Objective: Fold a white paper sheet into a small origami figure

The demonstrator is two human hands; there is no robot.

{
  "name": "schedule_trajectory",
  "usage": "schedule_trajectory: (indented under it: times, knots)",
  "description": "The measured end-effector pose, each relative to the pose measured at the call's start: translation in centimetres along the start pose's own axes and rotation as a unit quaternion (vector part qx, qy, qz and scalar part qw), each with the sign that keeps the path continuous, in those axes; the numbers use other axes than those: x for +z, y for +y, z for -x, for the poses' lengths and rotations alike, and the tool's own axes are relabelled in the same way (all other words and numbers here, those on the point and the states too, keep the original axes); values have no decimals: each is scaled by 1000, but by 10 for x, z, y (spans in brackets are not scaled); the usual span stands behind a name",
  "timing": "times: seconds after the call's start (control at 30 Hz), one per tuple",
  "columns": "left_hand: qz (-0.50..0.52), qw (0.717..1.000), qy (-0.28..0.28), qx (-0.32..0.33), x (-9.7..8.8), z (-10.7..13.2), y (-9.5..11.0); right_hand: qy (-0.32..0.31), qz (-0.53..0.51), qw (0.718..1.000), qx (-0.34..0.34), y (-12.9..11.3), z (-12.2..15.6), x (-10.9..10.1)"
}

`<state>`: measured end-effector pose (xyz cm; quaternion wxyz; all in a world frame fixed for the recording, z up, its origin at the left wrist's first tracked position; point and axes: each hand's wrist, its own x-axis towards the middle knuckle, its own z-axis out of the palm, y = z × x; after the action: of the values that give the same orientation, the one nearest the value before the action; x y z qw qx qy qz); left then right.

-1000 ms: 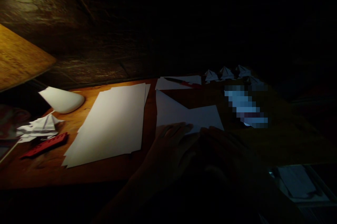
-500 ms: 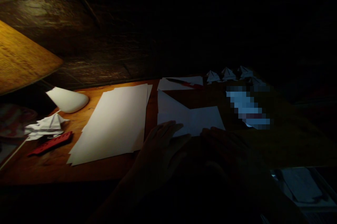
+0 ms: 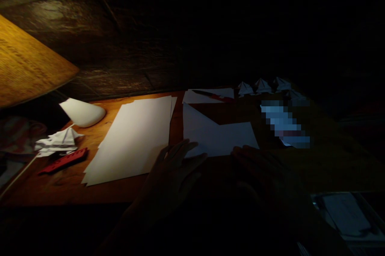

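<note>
Left hand (image 3: 173,171), right hand (image 3: 264,173), seemingly touching folded white paper (image 3: 216,133)

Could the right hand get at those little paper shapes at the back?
Probably, with a stretch: the right hand lies beside the folded white sheet, and the paper shapes sit beyond it, with only a pixelated blue object off to one side.

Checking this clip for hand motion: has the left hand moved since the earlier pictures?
Yes: the left hand has slid leftward relative to the folded white paper, toward that sheet's left edge.
</note>
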<state>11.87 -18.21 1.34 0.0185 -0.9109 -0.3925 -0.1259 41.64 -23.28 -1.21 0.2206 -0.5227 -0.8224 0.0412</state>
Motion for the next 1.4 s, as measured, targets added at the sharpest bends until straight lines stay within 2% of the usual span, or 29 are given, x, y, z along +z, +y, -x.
schedule_trajectory:
  times: [0.23,0.4,0.57,0.8,1.4]
  knots:
    - [3,1000,19,4,4,1,-2,2,-14,1000,6,1,1,2]
    - [5,999,31,-23,0,3,-7,5,-14,1000,8,1,1,2]
    - [10,999,33,-19,-2,6,-10,7,-13,1000,12,2,2,3]
    - [2,995,95,-34,1,10,-16,2,-12,1000,13,1,1,2]
    - [-14,991,119,-65,-3,10,-12,5,-11,1000,11,1,0,3]
